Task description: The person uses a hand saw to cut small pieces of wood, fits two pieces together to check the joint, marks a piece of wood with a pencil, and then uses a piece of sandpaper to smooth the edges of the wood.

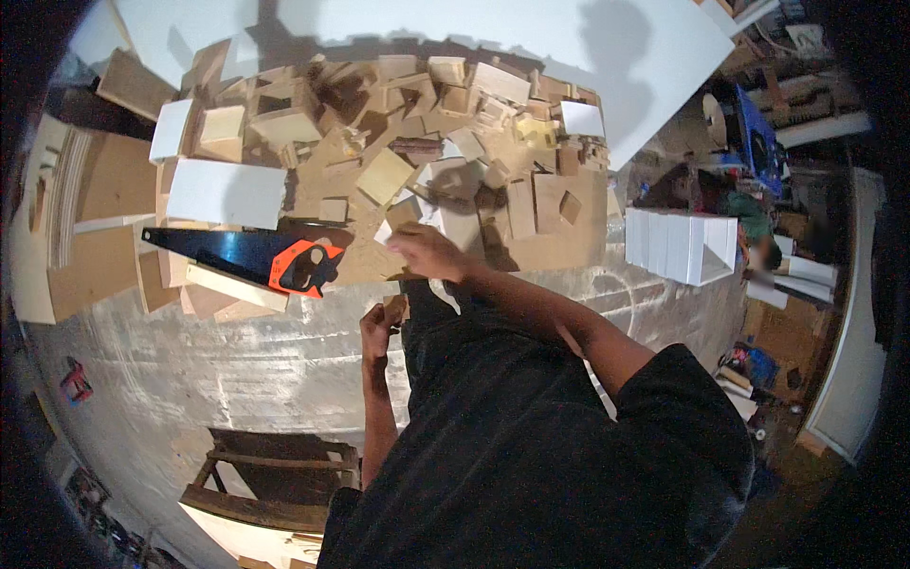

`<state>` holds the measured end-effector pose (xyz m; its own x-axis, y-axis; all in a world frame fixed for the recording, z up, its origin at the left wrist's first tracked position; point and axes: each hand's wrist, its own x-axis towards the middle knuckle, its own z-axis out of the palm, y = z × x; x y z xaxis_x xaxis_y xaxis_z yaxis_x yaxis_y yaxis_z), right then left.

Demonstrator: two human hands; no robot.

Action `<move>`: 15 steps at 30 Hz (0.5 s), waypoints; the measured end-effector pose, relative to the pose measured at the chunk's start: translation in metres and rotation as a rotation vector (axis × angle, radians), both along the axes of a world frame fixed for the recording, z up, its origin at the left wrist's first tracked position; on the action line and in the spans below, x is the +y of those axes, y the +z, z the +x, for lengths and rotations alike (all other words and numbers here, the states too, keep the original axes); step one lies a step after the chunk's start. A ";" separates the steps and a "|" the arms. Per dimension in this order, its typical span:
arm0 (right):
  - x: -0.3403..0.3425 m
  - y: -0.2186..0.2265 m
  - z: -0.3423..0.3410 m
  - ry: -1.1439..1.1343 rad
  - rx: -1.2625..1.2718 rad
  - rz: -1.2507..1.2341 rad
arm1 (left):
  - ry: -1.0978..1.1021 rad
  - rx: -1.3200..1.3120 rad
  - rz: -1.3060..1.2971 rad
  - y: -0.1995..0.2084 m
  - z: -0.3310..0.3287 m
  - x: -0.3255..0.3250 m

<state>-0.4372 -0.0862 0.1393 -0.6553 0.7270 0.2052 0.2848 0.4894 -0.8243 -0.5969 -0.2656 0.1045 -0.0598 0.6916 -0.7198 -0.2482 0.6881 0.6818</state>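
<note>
My left hand (376, 334) is closed around a small brown wood block (394, 309), held low in front of the table's near edge. Over that edge, a little higher and to the right, my right hand (428, 253) has its fingers bent together. Whatever they may hold is too small to make out. Just beyond its fingers lie a small wood offcut (404, 211) and a square pale yellow board piece (385, 176). A handsaw (213, 254) with a black blade and orange handle rests left of my hands.
Wood offcuts (408, 92) are heaped across the back of the brown tabletop (360, 261). White-faced boards (227, 192) lie at the left, and a white box-like stack (678, 245) stands at the right. A wooden frame (275, 474) sits at lower left. Another person (754, 223) is at far right.
</note>
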 end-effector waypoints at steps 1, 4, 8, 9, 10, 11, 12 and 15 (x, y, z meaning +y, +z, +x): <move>-0.002 -0.007 0.027 -0.044 0.017 -0.056 | -0.048 0.017 0.013 0.003 0.004 0.006; -0.012 -0.011 0.098 -0.267 -0.147 0.014 | -0.120 0.023 0.040 0.000 0.006 0.019; -0.035 -0.043 0.185 -0.542 0.041 -0.080 | -0.084 0.084 0.035 0.028 0.025 0.044; -0.038 -0.038 0.201 -0.681 -0.253 0.030 | -0.063 0.089 0.020 0.030 0.029 0.048; -0.039 -0.033 0.218 -0.682 -0.245 0.026 | -0.062 0.077 0.019 0.031 0.032 0.052; -0.039 -0.024 0.232 -0.727 -0.240 -0.059 | -0.063 0.089 0.015 0.034 0.039 0.055; -0.041 -0.020 0.246 -0.771 -0.227 -0.142 | -0.046 0.092 0.038 0.040 0.046 0.058; -0.039 -0.043 0.290 -0.909 -0.187 -0.069 | -0.054 0.128 0.027 0.060 0.072 0.068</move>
